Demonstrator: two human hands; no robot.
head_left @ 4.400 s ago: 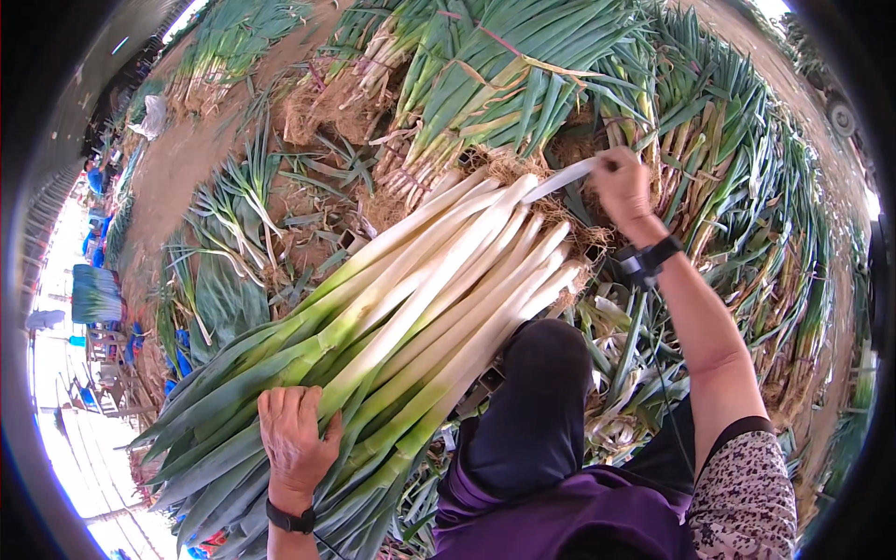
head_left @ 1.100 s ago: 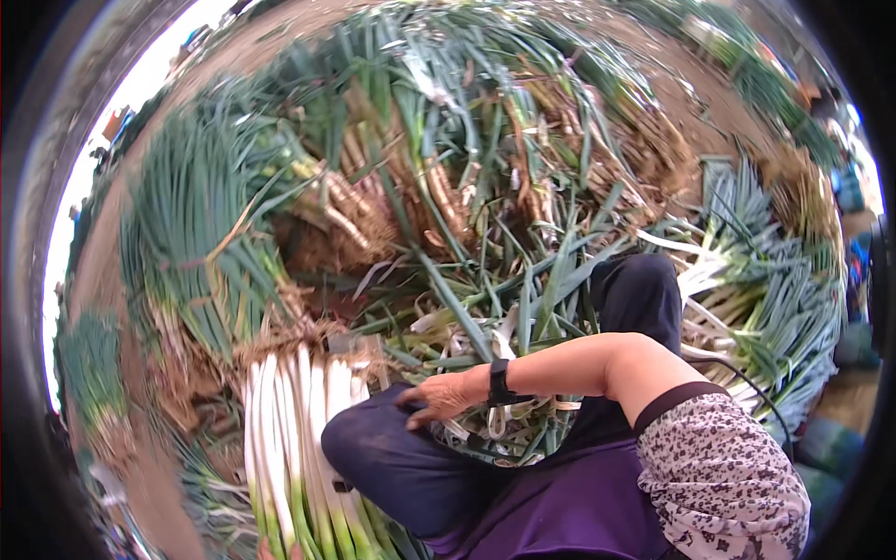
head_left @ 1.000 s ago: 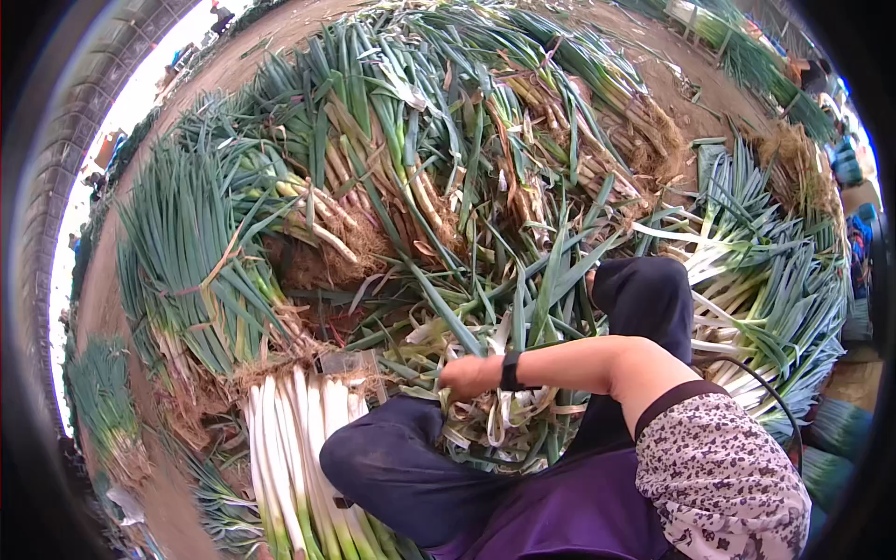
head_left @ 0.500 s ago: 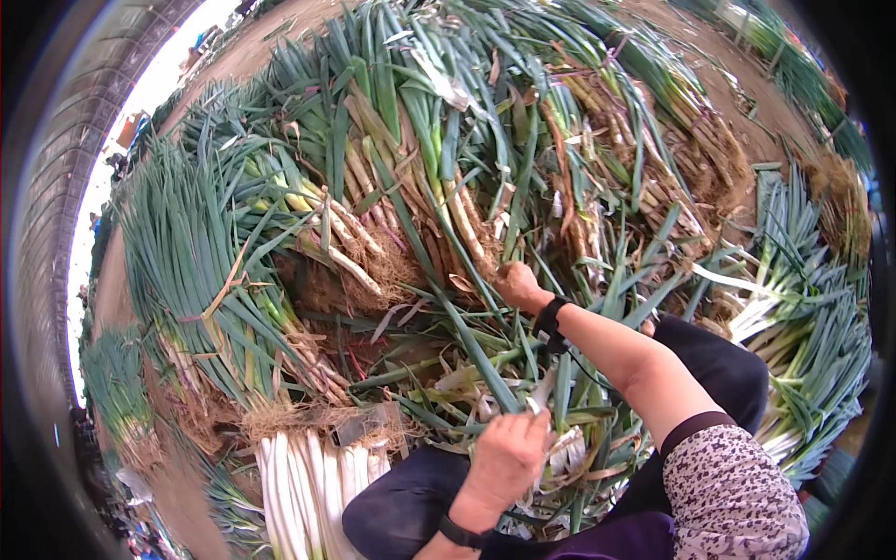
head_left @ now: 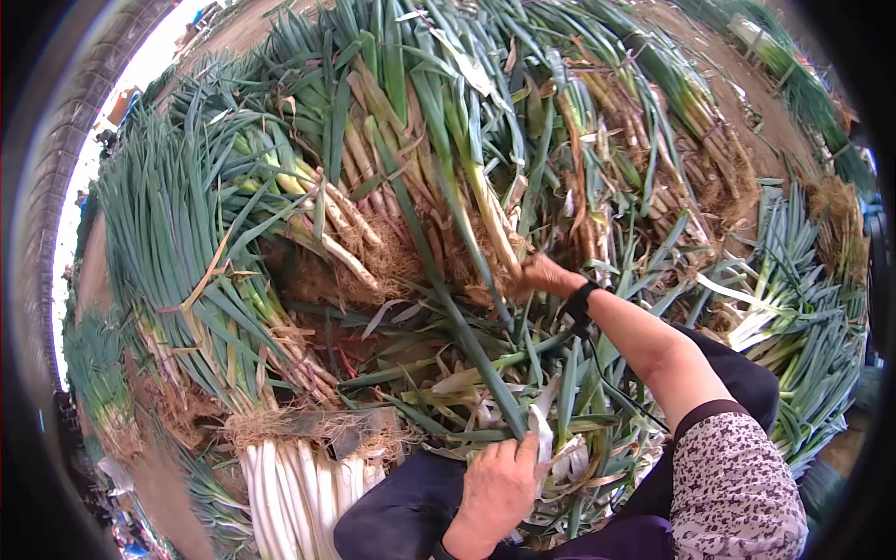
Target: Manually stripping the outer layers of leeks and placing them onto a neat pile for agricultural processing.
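Observation:
My right hand (head_left: 549,276) reaches into the pile, closed around the root end of a long green onion (head_left: 495,224) with a pale stalk and dry brown roots. In front of my lap my left hand (head_left: 495,487) is closed, back upward. A limp white strip of peeled onion skin (head_left: 541,427) sticks up at its thumb and forefinger; the palm side is hidden. Under and ahead of it lie loose leaves and peelings (head_left: 485,411). Other unpeeled green onions (head_left: 350,229) with soily roots lie just left of my right hand.
Peeled white green onions (head_left: 289,490) lie left of my knee, roots outward, with a dark flat piece (head_left: 359,431) over the roots. More onions (head_left: 177,243) heap at the left, and others (head_left: 784,308) at the right. A thin dark cord (head_left: 611,378) hangs near my right wrist.
My right hand has shifted slightly right and up, and the green onion's root end has come along with it. My left hand has dropped a little lower. The view has shifted slightly.

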